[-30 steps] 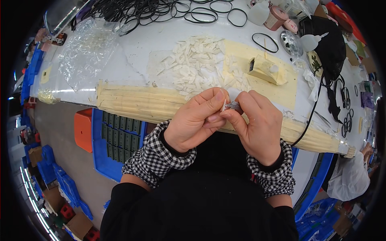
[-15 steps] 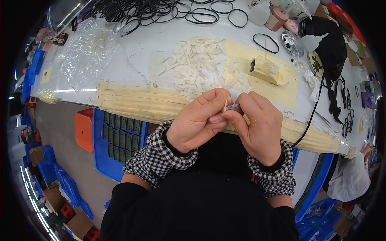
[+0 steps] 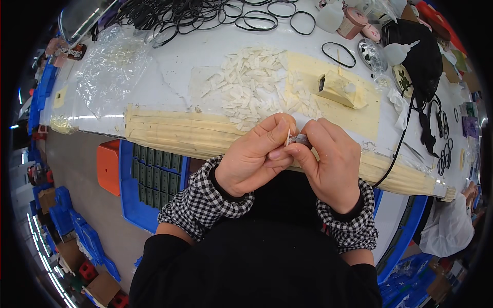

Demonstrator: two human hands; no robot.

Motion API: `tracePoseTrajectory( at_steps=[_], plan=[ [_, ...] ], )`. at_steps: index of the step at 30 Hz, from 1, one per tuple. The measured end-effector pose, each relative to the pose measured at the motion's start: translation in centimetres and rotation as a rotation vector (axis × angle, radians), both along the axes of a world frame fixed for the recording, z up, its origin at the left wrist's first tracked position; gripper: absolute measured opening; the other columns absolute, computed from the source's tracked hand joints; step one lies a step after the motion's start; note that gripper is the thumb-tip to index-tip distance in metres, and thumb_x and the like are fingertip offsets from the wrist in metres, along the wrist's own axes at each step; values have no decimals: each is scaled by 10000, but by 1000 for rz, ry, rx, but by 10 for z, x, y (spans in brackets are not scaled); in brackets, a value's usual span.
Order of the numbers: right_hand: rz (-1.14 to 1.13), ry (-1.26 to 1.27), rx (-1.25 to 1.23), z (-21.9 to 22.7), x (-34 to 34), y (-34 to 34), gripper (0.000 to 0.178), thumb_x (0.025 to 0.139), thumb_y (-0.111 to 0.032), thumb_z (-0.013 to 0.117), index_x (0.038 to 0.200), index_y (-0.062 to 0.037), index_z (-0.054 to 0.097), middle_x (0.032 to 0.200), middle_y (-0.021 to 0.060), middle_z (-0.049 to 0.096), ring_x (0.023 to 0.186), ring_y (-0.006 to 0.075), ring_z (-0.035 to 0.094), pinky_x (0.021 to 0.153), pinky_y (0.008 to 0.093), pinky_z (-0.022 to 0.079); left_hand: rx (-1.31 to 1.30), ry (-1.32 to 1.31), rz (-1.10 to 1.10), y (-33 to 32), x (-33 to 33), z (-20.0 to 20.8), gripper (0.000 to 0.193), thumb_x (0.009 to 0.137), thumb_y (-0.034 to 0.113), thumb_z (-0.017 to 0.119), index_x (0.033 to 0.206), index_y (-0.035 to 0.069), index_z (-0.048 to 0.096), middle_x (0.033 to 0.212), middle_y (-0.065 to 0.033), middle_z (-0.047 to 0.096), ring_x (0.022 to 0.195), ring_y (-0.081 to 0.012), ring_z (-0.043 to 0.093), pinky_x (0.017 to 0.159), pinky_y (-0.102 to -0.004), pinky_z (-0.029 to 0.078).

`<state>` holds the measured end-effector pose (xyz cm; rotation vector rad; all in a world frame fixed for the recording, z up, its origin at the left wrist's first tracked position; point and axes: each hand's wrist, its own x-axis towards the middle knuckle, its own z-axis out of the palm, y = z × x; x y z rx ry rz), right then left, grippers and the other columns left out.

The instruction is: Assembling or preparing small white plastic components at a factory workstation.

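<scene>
My left hand (image 3: 252,160) pinches a small thin white strip (image 3: 288,137) between thumb and fingers. Facing it, my right hand (image 3: 335,167) is closed on a small grey piece (image 3: 299,138), whose kind I cannot make out. The two pieces meet or nearly meet between my fingertips, above the table's padded front edge (image 3: 179,131). Just beyond my hands lies a loose pile of white strips (image 3: 251,77). Right of the pile, a yellow-wrapped block (image 3: 339,90) with a dark end rests on a yellow sheet (image 3: 372,115).
Black rubber rings (image 3: 257,20) heap along the table's far side. Clear plastic film (image 3: 113,66) lies at the left, a black bag (image 3: 416,56) at the right with a dark cord. Below stand a blue crate (image 3: 133,200) of green parts and an orange stool (image 3: 108,167).
Both hands stay in nearly the same place. The fingertips have shifted very slightly around the small pieces.
</scene>
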<state>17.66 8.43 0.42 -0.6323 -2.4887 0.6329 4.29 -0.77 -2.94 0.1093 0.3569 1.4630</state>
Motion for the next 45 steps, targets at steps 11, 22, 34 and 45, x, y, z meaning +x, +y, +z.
tracePoseTrajectory(
  at_steps=[11, 22, 34, 45],
  plan=[
    [-8, -5, 15, 2, 1, 0, 352, 792, -424, 677, 786, -96, 549, 648, 45, 483, 578, 235, 534, 509, 342, 417, -14, 3, 2, 0, 1, 1, 164, 1008, 222, 474, 948, 74, 512, 829, 19, 481, 631, -24, 381, 592, -166, 372],
    [-111, -18, -87, -3, 4, 10, 240, 797, -285, 710, 825, -84, 583, 698, 50, 530, 622, 236, 570, 533, 336, 446, -103, 440, 176, -5, -19, 13, 225, 1027, 234, 419, 915, 53, 491, 790, 8, 472, 611, -25, 358, 545, -166, 312],
    [-19, -68, -54, -23, -10, 5, 183, 741, -63, 689, 905, -118, 628, 802, 33, 562, 677, 231, 602, 564, 331, 468, -116, 332, 314, -10, -30, 10, 202, 1026, 203, 380, 1008, 34, 489, 895, -34, 497, 639, -61, 389, 542, -186, 322],
    [-112, 322, -414, -10, -8, 6, 103, 809, 44, 641, 886, 1, 589, 777, 74, 574, 635, 135, 531, 560, 227, 417, -165, 533, 145, -8, -15, 18, 236, 965, 123, 533, 1151, -19, 558, 921, -37, 574, 647, -40, 408, 567, -171, 332]
  ],
)
